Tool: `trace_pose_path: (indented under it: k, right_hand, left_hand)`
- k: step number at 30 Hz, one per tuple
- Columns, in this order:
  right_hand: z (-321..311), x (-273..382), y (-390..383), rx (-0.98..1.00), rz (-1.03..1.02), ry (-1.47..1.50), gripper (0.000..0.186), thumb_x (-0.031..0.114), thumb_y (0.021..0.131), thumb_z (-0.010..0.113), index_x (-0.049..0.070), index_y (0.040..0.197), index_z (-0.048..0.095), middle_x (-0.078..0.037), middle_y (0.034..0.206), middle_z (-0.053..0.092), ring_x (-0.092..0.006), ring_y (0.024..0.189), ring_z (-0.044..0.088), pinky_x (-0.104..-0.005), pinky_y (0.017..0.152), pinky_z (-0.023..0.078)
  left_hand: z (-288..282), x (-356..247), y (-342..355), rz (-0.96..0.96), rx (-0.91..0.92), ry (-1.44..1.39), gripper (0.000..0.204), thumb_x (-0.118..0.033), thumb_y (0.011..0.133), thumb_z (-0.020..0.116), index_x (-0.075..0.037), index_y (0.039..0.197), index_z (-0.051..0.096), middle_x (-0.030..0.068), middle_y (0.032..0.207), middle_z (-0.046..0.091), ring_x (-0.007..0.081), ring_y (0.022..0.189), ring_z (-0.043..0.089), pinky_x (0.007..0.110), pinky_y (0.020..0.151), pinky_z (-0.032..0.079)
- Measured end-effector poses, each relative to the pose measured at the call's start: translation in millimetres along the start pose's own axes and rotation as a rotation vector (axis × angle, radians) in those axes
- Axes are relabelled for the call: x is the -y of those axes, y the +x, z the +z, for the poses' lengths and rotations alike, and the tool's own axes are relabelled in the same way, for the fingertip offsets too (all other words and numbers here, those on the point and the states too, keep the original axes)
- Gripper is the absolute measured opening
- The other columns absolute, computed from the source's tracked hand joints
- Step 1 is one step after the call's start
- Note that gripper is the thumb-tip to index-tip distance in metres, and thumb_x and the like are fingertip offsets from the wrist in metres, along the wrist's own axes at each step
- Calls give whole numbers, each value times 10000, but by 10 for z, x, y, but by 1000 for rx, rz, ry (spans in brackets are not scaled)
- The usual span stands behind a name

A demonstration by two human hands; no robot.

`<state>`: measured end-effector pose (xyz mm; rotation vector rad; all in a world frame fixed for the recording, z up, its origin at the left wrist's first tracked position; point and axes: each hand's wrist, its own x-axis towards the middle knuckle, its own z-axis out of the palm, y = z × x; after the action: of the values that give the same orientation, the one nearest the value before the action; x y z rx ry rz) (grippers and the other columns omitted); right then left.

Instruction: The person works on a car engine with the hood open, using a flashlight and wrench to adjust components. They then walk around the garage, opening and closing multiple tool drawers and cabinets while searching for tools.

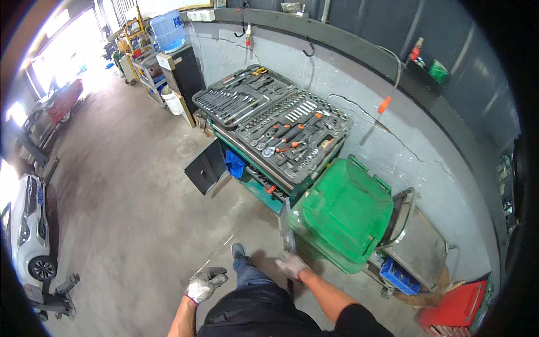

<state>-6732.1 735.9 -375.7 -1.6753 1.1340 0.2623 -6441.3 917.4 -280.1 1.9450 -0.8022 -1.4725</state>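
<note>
My left hand (206,285), in a white and grey work glove, hangs over the concrete floor with its fingers loosely bent and apart, nothing in it. My right hand (291,265), gloved too, is just below the open right door (287,227) of a green tool cabinet. Its fingers are blurred, and I cannot tell whether they touch the door. On the cabinet top lies an unfolded tool case (238,128) with wrenches (223,106), sockets (301,110) and orange-and-black screwdrivers (293,133). A blue cloth (234,164) shows inside the cabinet beside its open left door (205,167).
A green wheeled bin (345,210) stands right of the cabinet, near a metal cart (418,241) with a blue crate (400,276). A red toolbox (453,308) is at lower right. Parked at left is a white car (28,224). A water jug (168,32) tops a far-back stand.
</note>
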Motion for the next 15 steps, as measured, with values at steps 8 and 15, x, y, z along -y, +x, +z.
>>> trace_pose_path:
  k: [8, 15]
  right_hand:
    - [-446, 3467, 1133, 627, -483, 170, 582, 292, 887, 592, 66, 1406, 457, -115, 862, 690, -216, 691, 659, -355, 615, 546]
    - [-347, 4422, 1830, 645, -640, 316, 563, 322, 899, 610, 38, 1368, 485, -97, 787, 620, -170, 554, 577, -336, 502, 473]
  left_hand:
    - [-1277, -906, 297, 202, -419, -357, 586, -108, 843, 737, 58, 1341, 478, 143, 1098, 642, 195, 907, 648, 322, 845, 535]
    - [-2276, -1290, 868, 373, -435, -344, 428, -83, 855, 704, -1, 1258, 588, 84, 1011, 680, 175, 866, 646, 317, 768, 543]
